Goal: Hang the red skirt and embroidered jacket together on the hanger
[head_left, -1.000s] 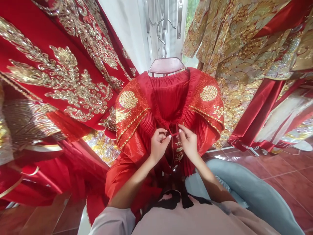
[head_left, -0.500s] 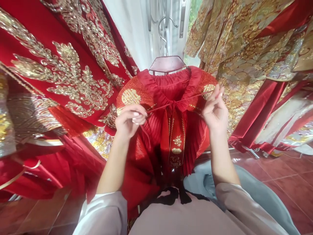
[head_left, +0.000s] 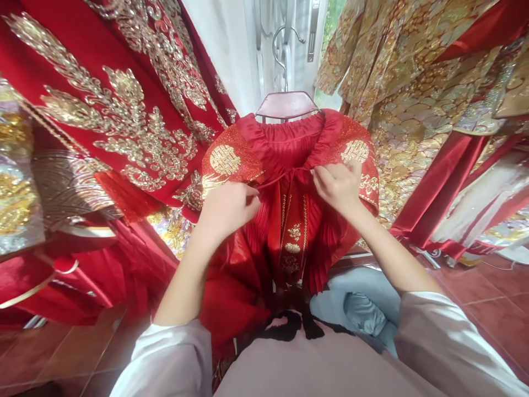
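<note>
A red pleated garment [head_left: 297,237] with gold embroidery hangs on a hanger [head_left: 286,105] in front of me. Its gathered collar is tied at the front with a thin red drawstring [head_left: 276,181]. My left hand [head_left: 231,207] is closed on the left end of the drawstring, with thumb and fingers pinched together over the left front. My right hand [head_left: 338,184] pinches the string close to the knot, just right of the collar's centre. Its fingertips touch the collar edge. Gold round emblems show on both shoulders.
On the left hangs a red gown [head_left: 136,121] with gold beadwork, a red tassel [head_left: 119,196] beside it. Gold patterned robes [head_left: 397,121] hang on the right. Light blue fabric [head_left: 363,303] lies below, over red floor tiles [head_left: 487,303].
My right hand has come inward from the right shoulder to near the knot. My left hand has turned, its back now facing up, and shifted slightly right.
</note>
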A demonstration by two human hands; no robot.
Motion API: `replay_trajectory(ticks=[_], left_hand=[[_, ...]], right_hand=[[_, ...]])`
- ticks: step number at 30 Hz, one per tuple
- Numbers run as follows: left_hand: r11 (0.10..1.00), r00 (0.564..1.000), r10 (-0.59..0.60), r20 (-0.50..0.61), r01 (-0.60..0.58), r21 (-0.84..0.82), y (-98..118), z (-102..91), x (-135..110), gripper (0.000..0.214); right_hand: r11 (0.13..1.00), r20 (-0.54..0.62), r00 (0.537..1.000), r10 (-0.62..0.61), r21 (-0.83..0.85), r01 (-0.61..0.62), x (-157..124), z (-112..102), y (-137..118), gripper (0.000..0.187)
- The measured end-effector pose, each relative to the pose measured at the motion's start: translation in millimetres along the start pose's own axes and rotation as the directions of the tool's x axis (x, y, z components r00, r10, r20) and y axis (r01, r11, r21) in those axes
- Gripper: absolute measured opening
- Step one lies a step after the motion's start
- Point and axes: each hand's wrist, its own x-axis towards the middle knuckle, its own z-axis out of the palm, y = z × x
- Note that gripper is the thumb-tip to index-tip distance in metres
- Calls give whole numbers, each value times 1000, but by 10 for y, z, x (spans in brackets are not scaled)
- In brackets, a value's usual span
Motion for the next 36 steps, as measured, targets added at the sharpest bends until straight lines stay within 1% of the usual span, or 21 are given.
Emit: replay_trajectory(ticks=[2,4,6,8,10,12,15,17,19,21,22,24,25,26,27,28,29,30,31,33,36], left_hand=[[982,978,-134,-159,153,113,48,97,64,12],[973,934,-190,-303,220,67,79,212,165,12],[977,878,-210,-430,204,-62,55,308,286,12],[970,809,-235,-538,157,-187,-46,353,400,13],[956,744,-267,-613,126,-265,-210,338,477,12],[949,697,-292,-655,127,-288,-386,277,503,11],[951,660,-292,-693,123,-284,-555,162,472,9],[949,630,-291,-720,97,-299,-569,105,455,9],[935,588,-309,-748,45,-351,-517,81,482,9],[901,546,-343,-764,-39,-433,-430,87,565,8],[874,533,-361,-765,-92,-477,-381,99,623,9],[805,520,-387,-761,-212,-554,-281,129,749,12],[759,536,-388,-749,-275,-590,-231,145,804,14],[704,582,-380,-719,-322,-633,-181,162,848,18],[642,660,-357,-661,-341,-687,-130,177,878,22],[581,755,-318,-573,-322,-747,-80,193,894,26],[531,845,-267,-464,-272,-802,-31,209,897,30],[499,913,-212,-350,-207,-841,16,227,891,32],[487,953,-163,-255,-147,-861,61,245,881,33],[503,982,-94,-165,-96,-859,140,286,862,34],[555,988,-5,-153,-124,-823,223,346,861,33]], right_hand=[[1000,54,998,-24,-18,25,-10,49,-46,42],[998,69,997,-35,-40,38,-13,96,-126,43],[998,60,998,-33,-57,36,-10,106,-186,41],[999,49,999,-21,-34,23,15,53,-166,38],[999,36,999,3,34,-4,78,-66,-37,37],[990,9,998,60,128,-61,178,-220,163,36],[961,-35,987,155,236,-142,334,-417,406,35],[947,-16,987,159,287,-147,398,-484,435,34],[918,60,987,147,364,-159,429,-504,373,33],[846,203,968,146,482,-229,447,-504,285,28],[790,302,944,131,544,-284,455,-504,248,23],[640,500,864,55,647,-415,479,-508,192,11],[550,567,823,17,682,-482,494,-512,168,9],[456,605,796,1,709,-539,509,-515,141,11],[365,615,789,13,731,-576,523,-515,109,13],[284,604,795,48,755,-591,536,-510,70,14],[224,577,811,91,782,-581,547,-497,24,14],[194,541,832,122,809,-555,555,-476,-26,13],[195,500,855,135,833,-518,560,-449,-77,13],[277,413,903,121,859,-430,561,-381,-177,16],[520,304,951,53,805,-286,540,-288,-287,22]])
